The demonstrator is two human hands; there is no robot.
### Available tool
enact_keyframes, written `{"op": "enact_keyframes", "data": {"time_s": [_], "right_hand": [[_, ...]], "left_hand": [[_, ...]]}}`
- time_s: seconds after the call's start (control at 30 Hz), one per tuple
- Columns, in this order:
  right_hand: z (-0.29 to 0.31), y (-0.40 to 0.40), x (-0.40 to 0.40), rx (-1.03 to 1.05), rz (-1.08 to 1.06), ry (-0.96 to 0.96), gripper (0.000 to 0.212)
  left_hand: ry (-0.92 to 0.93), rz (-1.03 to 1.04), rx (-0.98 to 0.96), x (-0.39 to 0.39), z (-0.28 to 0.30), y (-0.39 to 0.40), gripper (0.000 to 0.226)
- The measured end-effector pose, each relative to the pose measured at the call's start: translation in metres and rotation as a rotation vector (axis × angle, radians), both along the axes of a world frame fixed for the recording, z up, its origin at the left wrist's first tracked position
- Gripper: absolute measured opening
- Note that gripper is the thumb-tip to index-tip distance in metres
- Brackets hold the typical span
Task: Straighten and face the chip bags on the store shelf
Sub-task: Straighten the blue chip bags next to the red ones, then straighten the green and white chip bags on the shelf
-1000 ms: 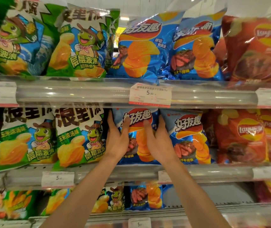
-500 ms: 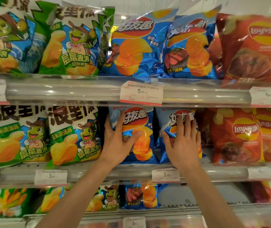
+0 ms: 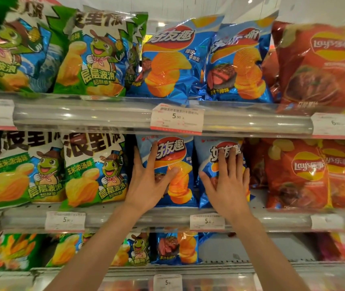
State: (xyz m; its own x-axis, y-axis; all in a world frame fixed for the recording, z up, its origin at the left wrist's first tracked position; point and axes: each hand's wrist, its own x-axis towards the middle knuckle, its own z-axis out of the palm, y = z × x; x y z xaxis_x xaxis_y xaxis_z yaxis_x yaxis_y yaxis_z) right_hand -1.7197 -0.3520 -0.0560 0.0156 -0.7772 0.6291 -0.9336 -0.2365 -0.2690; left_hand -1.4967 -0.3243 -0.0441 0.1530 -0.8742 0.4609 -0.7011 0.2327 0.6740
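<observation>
Two blue chip bags stand side by side on the middle shelf [image 3: 125, 219]. My left hand [image 3: 148, 181] grips the left blue bag [image 3: 180, 156], fingers along its left edge and thumb across its front. That bag stands upright and faces forward. My right hand [image 3: 226, 183] lies flat with fingers spread on the front of the right blue bag [image 3: 206, 144], hiding most of its picture. This bag leans slightly and its lower edge looks crumpled.
Green chip bags [image 3: 96, 171] stand left of the blue ones, red Lay's bags [image 3: 297, 173] to the right. The upper shelf carries the same three kinds, with a price tag [image 3: 176, 118] on its rail. A lower shelf holds another blue bag [image 3: 175, 246] beside a gap.
My right hand left the left blue bag and moved right onto the right blue bag, then spread flat there. My left hand stayed on the left bag.
</observation>
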Motion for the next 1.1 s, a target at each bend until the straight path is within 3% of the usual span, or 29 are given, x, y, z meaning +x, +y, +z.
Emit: {"op": "enact_keyframes", "data": {"time_s": [0.13,0.4,0.57,0.8,1.1], "right_hand": [[0.005,0.010,-0.003,0.004,0.062,-0.155,0.081],[0.004,0.065,0.010,-0.142,0.135,-0.405,0.026],[-0.013,0.100,0.034,-0.074,0.097,-0.591,0.028],[-0.036,0.137,0.076,0.165,0.084,-0.810,0.019],[-0.043,0.153,0.094,0.334,0.215,-0.816,0.013]], "left_hand": [[0.010,-0.067,-0.024,0.007,0.002,0.007,0.082],[-0.014,-0.074,-0.084,0.023,0.006,0.046,0.073],[-0.013,-0.225,0.053,0.029,0.011,0.042,0.074],[0.110,-0.337,0.042,0.058,0.005,0.063,0.064],[0.338,-0.172,0.052,0.102,-0.026,0.138,0.030]]}}
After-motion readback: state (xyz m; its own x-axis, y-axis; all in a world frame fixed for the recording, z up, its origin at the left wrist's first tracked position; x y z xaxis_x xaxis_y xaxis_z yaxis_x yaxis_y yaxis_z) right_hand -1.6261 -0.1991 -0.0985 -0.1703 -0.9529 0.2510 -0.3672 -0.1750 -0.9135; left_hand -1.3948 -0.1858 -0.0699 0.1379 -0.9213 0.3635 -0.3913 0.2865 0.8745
